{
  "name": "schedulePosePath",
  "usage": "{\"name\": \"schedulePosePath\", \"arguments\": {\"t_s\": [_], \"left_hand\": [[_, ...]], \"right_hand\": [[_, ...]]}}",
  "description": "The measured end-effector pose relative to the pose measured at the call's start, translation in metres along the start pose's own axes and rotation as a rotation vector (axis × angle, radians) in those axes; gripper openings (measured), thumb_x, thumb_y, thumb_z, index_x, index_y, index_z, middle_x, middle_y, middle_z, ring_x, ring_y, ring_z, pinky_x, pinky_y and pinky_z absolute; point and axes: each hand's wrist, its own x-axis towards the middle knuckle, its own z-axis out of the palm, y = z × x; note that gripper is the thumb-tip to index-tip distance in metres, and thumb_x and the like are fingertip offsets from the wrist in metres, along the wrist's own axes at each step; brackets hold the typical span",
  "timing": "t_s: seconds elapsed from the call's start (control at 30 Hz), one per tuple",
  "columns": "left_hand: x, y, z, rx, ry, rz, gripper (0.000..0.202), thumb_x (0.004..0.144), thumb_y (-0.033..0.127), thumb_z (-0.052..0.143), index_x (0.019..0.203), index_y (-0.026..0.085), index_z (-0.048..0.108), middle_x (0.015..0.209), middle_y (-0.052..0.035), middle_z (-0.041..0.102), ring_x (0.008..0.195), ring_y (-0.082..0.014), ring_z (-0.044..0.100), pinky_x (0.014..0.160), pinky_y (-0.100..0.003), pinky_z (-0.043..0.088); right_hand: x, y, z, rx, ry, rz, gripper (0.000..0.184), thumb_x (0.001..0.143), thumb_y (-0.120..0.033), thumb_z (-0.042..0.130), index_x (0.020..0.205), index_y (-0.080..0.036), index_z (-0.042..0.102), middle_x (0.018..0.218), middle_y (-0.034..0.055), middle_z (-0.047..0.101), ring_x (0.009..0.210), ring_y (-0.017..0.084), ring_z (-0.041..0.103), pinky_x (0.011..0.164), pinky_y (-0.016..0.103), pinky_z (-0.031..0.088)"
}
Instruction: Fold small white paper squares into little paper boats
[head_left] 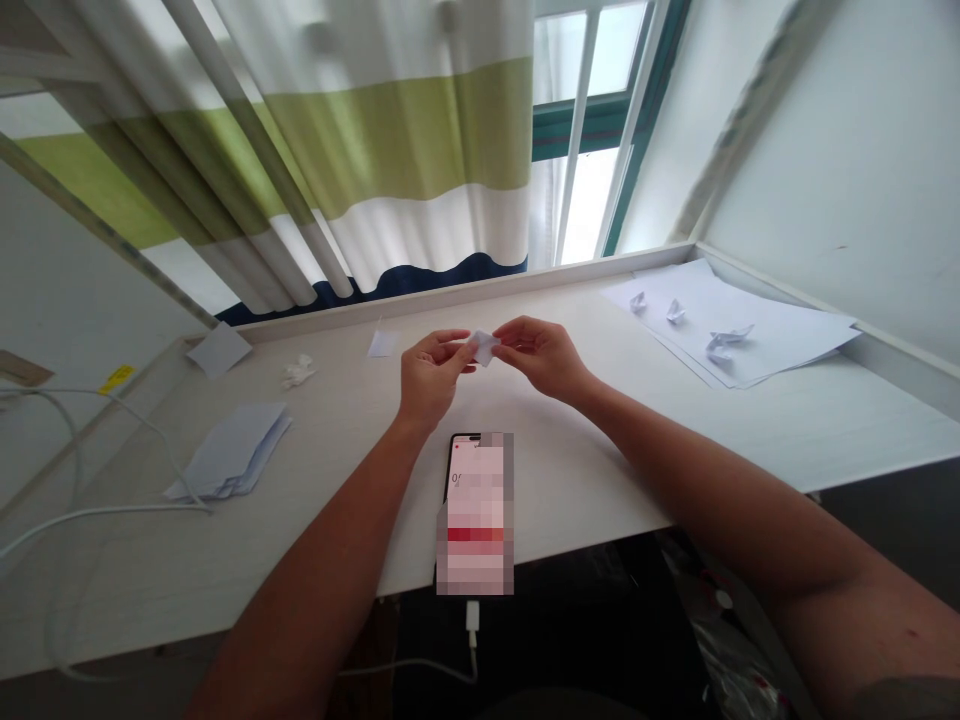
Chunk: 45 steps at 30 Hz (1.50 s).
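Currently the left hand (429, 378) and right hand (541, 356) are together, fingertips pinching a small folded white paper (484, 348) above the tabletop (570, 470). Judged light, thin and easily crushed; best held lightly at its folded edges.

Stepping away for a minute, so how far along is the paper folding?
Done: several small folded paper figures sit on the white sheets. In hand: the left hand and right hand pinch a small piece of folded paper. Remaining: a pile of paper slips lies on the desk, seemingly unfolded.
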Motion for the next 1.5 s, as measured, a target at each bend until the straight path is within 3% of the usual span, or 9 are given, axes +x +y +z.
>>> {"name": "schedulePosePath", "arguments": {"t_s": [0.17, 0.53, 0.7, 0.9, 1.03, 1.17, 1.5], "left_hand": [[-0.002, 0.003, 0.002, 0.033, -0.119, -0.019, 0.041, 0.074, 0.052, 0.095, 0.093, 0.019, 0.078, 0.087, -0.0054, 0.082, 0.08, -0.0211, 0.08, 0.067, -0.03, 0.062], [-0.003, 0.001, 0.003, 0.077, -0.088, 0.096, 0.041, 0.078, 0.056, 0.092, 0.094, 0.021, 0.079, 0.096, -0.006, 0.083, 0.08, -0.02, 0.08, 0.067, -0.029, 0.062], [-0.006, 0.004, 0.003, 0.124, -0.109, 0.119, 0.039, 0.085, 0.052, 0.088, 0.11, 0.024, 0.079, 0.094, -0.0044, 0.082, 0.08, -0.0195, 0.079, 0.067, -0.028, 0.062], [-0.003, -0.003, -0.003, 0.283, -0.066, 0.269, 0.03, 0.091, 0.051, 0.083, 0.093, 0.021, 0.079, 0.097, -0.0056, 0.081, 0.081, -0.0176, 0.076, 0.064, -0.026, 0.064], [0.0, -0.006, -0.007, 0.35, -0.093, 0.419, 0.027, 0.097, 0.05, 0.077, 0.1, 0.024, 0.08, 0.103, -0.005, 0.079, 0.083, -0.0157, 0.074, 0.064, -0.025, 0.065], [0.001, -0.006, -0.008, 0.34, -0.19, 0.424, 0.021, 0.1, 0.044, 0.074, 0.107, 0.027, 0.083, 0.107, -0.0057, 0.076, 0.088, -0.0164, 0.075, 0.062, -0.024, 0.065], [0.004, -0.011, -0.011, 0.386, -0.241, 0.481, 0.013, 0.1, 0.034, 0.074, 0.104, 0.027, 0.085, 0.099, -0.0048, 0.076, 0.085, -0.0157, 0.074, 0.066, -0.026, 0.063]], "right_hand": [[-0.002, -0.005, 0.001, -0.013, 0.049, -0.022, 0.041, 0.082, -0.059, 0.088, 0.09, -0.021, 0.073, 0.089, 0.0048, 0.08, 0.085, 0.023, 0.077, 0.085, 0.045, 0.067], [-0.005, -0.008, 0.003, -0.073, 0.084, -0.085, 0.027, 0.093, -0.049, 0.079, 0.093, -0.023, 0.075, 0.089, 0.0043, 0.08, 0.086, 0.022, 0.077, 0.087, 0.045, 0.065], [-0.005, -0.007, 0.003, -0.105, 0.063, -0.099, 0.022, 0.096, -0.044, 0.075, 0.096, -0.023, 0.077, 0.091, 0.0037, 0.08, 0.086, 0.021, 0.076, 0.087, 0.042, 0.065], [-0.005, -0.007, 0.001, -0.163, -0.018, -0.146, 0.017, 0.1, -0.037, 0.071, 0.094, -0.022, 0.073, 0.093, 0.0048, 0.081, 0.088, 0.022, 0.078, 0.088, 0.044, 0.066], [-0.005, -0.007, 0.003, -0.093, 0.032, -0.088, 0.026, 0.097, -0.047, 0.076, 0.103, -0.022, 0.07, 0.094, 0.0055, 0.082, 0.092, 0.023, 0.08, 0.092, 0.045, 0.066], [-0.006, -0.008, 0.006, -0.037, 0.09, -0.048, 0.036, 0.09, -0.054, 0.083, 0.101, -0.023, 0.068, 0.094, 0.006, 0.083, 0.093, 0.025, 0.082, 0.092, 0.046, 0.067], [-0.004, -0.011, 0.007, 0.123, 0.047, 0.087, 0.038, 0.086, -0.051, 0.086, 0.096, -0.019, 0.068, 0.083, 0.0063, 0.082, 0.08, 0.023, 0.081, 0.082, 0.044, 0.068]]}}
